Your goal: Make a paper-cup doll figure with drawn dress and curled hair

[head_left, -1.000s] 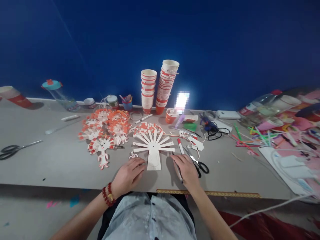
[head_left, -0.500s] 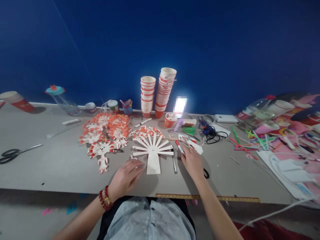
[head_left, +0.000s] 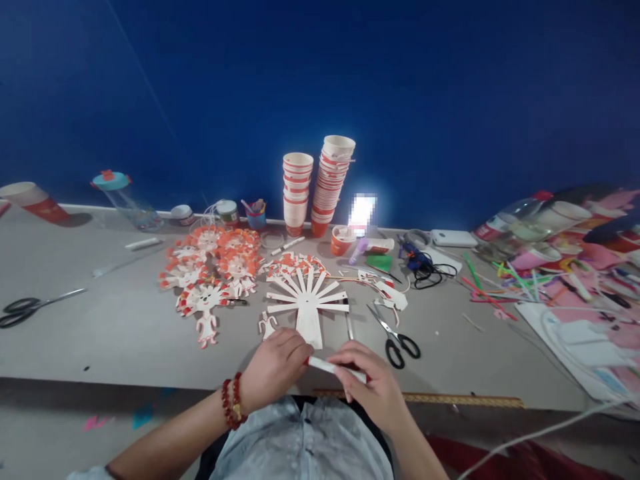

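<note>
Close to the table's front edge, my right hand point(head_left: 373, 385) grips the white barrel of a marker point(head_left: 323, 365) with a red cap. The fingers of my left hand point(head_left: 280, 363) are closed around the marker's red cap end. Just beyond my hands lies a white paper cutout point(head_left: 309, 320) with strips fanning out from its top. A small white paper figure with a red outline point(head_left: 269, 324) rests left of it, near my left hand. Black-handled scissors point(head_left: 395, 337) lie with slightly parted blades to the right. A pen point(head_left: 349, 323) lies beside the cutout, partly hidden by my right hand.
Finished-looking paper figures with orange tips point(head_left: 215, 260) are heaped at the left. Two tall stacks of paper cups point(head_left: 296, 193) stand against the blue wall. Another pair of scissors point(head_left: 37, 307) lies far left. A glue gun point(head_left: 415, 257) with a black cord and colourful craft scraps point(head_left: 525, 280) occupy the right.
My right hand has picked up the red-capped marker and brought it toward my body. My left hand has moved right to its cap, uncovering the small figure; the scissors now show fully.
</note>
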The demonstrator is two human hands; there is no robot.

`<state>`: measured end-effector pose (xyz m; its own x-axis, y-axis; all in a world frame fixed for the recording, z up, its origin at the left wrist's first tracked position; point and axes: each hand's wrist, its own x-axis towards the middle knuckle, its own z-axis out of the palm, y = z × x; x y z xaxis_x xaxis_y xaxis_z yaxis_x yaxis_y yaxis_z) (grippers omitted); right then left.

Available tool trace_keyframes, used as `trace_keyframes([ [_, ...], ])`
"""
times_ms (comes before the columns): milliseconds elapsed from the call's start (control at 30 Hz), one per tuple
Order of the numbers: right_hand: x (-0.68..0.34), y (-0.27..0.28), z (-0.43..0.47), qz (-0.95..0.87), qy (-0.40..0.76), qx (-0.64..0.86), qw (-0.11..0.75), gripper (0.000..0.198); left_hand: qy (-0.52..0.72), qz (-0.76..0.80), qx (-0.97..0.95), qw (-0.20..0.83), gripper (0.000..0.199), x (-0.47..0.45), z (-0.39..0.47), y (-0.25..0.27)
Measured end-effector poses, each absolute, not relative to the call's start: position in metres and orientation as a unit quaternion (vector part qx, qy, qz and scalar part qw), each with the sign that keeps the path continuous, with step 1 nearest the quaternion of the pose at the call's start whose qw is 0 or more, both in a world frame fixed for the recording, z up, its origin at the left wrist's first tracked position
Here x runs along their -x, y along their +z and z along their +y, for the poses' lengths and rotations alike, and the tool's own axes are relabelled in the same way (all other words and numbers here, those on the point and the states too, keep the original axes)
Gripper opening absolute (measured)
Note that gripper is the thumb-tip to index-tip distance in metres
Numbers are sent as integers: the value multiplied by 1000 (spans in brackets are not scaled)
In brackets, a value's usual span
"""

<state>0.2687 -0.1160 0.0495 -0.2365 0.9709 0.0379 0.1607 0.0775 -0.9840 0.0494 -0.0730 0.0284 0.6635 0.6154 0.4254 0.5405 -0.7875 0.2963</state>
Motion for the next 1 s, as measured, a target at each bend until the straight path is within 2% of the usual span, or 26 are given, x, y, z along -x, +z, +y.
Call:
trace_keyframes([
  [67, -261, 40, -119, -503, 551, 475, 466, 19, 232, 323, -914, 77, 29, -53, -78, 20],
  [133, -253, 32, -119, -456, 571, 482, 484, 23, 215, 316, -920, 87, 43, -55, -84, 11],
  [300, -233, 23, -115, -502, 599, 475, 404, 41, 223, 341, -895, 181, 57, -57, -100, 5],
  [400, -228, 24, -116, -481, 635, 458, 395, 47, 219, 332, -862, 315, 68, -51, -108, 16],
  [567, -228, 36, -123, -491, 639, 451, 383, 49, 196, 302, -754, 549, 66, -37, -117, 41],
  [800, -209, 49, -130, -481, 637, 458, 392, 45, 184, 250, -555, 772, 58, -31, -121, 54],
  [867, -220, 58, -123, -450, 627, 458, 442, 42, 169, 225, -499, 819, 56, -24, -124, 51],
  [933, -243, 72, -113, -379, 564, 458, 573, 42, 161, 235, -466, 838, 55, -10, -124, 47],
  [1000, -268, 84, -100, -332, 487, 440, 678, 39, 194, 320, -509, 776, 52, 7, -118, 43],
])
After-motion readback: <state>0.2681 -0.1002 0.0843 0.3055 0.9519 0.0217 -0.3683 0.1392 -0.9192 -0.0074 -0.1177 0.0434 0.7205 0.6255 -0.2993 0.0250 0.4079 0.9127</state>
